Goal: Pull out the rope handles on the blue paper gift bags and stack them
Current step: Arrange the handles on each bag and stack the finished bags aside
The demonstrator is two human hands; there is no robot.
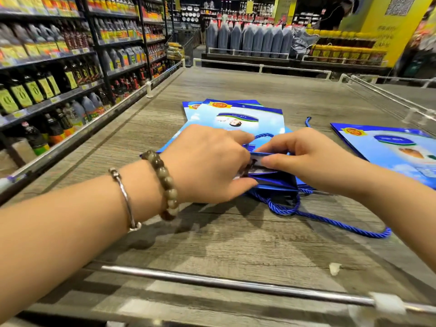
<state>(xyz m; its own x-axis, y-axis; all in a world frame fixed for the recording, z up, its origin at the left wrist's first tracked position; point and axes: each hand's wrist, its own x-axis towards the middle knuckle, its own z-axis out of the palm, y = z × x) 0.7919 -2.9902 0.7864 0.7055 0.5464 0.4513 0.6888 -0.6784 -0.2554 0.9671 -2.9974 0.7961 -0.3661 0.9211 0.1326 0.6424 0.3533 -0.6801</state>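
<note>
Steel rail point(212, 283) closest. Past it, on counter point(165, 232), left hand point(207, 164) and right hand point(306, 159) pinching top blue bag point(273, 182) at mouth, mouth facing body; rope handle point(330, 220) trailing near-right, nearer right hand.

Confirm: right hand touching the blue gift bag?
Touching. Head view shows the right hand pinching the open top edge of the blue gift bag.

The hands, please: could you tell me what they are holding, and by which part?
Both the left hand and right hand pinch the top gift bag at its open mouth edge.
</note>
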